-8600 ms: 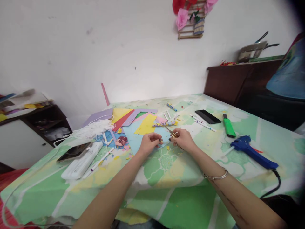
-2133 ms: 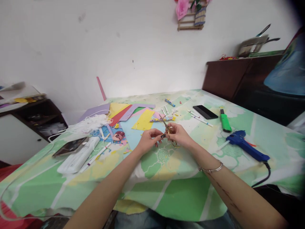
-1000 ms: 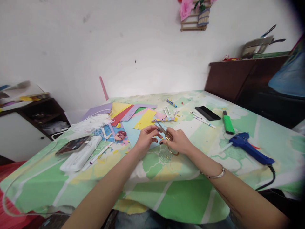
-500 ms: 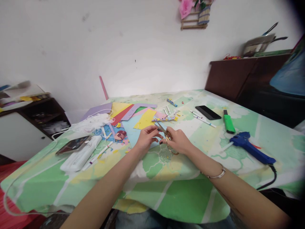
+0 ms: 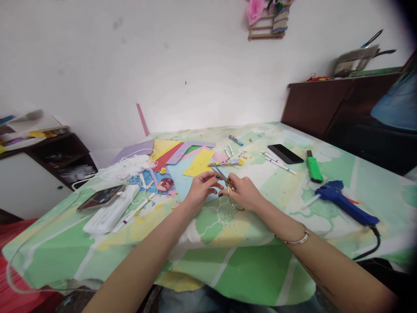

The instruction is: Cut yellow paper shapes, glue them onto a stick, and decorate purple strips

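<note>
My right hand (image 5: 243, 190) grips a pair of scissors (image 5: 231, 193) with gold-coloured handles, its blades pointing up and left. Close by on the left, my left hand (image 5: 202, 188) has thumb and fingers bent together at the blades. Whatever it pinches is too small to make out. Both hands are over the near edge of a light blue sheet (image 5: 178, 174). Just beyond the blades lies a decorated purple strip (image 5: 224, 163) with yellow bits on it. A yellow paper piece (image 5: 199, 162) rests on the blue sheet.
Left of my hands are white string (image 5: 128, 168), a phone (image 5: 101, 198) and a white power strip (image 5: 110, 211). To the right lie a black phone (image 5: 286, 153), several white pens (image 5: 280, 165), a green cutter (image 5: 314, 168) and a blue glue gun (image 5: 347, 203) with its cord.
Both hands and the scissors keep nearly the same pose at the same spot. The view has shifted very slightly.
</note>
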A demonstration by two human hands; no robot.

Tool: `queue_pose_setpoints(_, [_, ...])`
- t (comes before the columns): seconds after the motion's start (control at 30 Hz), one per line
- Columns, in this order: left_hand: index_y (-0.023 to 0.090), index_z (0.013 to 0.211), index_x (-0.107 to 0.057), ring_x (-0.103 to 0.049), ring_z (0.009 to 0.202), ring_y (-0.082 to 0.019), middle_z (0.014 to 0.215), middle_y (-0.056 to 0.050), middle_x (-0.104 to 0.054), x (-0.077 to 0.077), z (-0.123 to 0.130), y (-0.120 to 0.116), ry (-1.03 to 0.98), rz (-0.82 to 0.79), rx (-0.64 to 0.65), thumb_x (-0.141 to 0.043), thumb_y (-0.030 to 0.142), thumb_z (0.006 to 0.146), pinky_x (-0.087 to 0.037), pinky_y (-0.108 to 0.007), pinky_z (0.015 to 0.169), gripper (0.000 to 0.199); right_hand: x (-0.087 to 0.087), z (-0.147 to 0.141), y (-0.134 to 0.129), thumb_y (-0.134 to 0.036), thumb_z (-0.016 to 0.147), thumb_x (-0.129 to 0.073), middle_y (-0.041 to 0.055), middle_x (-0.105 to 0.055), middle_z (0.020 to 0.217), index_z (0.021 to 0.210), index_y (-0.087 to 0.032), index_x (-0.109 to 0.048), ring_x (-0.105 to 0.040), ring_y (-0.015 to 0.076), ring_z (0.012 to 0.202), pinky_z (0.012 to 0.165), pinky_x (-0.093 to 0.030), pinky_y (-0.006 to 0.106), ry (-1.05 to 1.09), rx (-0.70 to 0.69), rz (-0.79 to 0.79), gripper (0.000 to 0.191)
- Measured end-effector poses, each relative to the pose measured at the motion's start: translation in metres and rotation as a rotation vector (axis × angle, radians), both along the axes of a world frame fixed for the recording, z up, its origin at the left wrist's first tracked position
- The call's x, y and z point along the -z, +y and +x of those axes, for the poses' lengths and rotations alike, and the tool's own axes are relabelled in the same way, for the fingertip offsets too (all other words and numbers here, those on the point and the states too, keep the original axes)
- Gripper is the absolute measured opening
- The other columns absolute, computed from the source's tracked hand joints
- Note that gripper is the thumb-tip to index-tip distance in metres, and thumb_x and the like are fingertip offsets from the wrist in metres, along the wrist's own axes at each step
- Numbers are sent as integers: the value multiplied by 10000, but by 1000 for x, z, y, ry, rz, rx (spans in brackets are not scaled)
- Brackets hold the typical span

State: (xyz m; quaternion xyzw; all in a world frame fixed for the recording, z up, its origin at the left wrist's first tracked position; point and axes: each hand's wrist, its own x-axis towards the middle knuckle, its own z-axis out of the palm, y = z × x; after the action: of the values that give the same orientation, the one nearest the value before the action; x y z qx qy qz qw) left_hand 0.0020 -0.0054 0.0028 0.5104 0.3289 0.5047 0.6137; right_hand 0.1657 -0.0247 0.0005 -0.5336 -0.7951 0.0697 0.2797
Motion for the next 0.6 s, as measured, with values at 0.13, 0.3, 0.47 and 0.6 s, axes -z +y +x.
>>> queue_pose_setpoints(0.13, [153, 834, -632, -613, 585, -113, 803, -30, -657, 0, 0, 0, 3, 2, -6, -744, 338, 612, -382, -206, 465, 309, 0, 0, 0, -534, 799, -551, -16, -545, 634, 792, -208, -450, -459, 141, 548, 534, -242, 233, 2, 7, -2, 342])
queue_pose_setpoints(0.3, [151, 813, -627, -614, 576, -116, 801, -29, -656, 0, -1, 1, -1, 5, -15, -743, 318, 608, -389, -205, 462, 289, -1, -1, 0, -509, 809, -549, -13, -548, 618, 801, -206, -469, -471, 145, 549, 534, -245, 235, -13, 22, -13, 314])
queue_pose_setpoints(0.47, [150, 818, -627, -615, 579, -119, 805, -37, -663, 0, 0, 1, 3, 6, -23, -740, 315, 608, -387, -203, 462, 290, -1, 0, 0, -515, 805, -554, -6, -571, 639, 798, -207, -474, -496, 153, 575, 541, -253, 234, -14, 28, -10, 319])
queue_pose_setpoints(0.6, [145, 816, -630, -616, 576, -118, 802, -35, -663, 0, 0, 2, 3, 2, -27, -744, 304, 601, -385, -192, 453, 290, -1, 0, 1, -496, 784, -593, -10, -577, 648, 786, -208, -468, -499, 152, 575, 539, -253, 232, -7, 29, -23, 314])
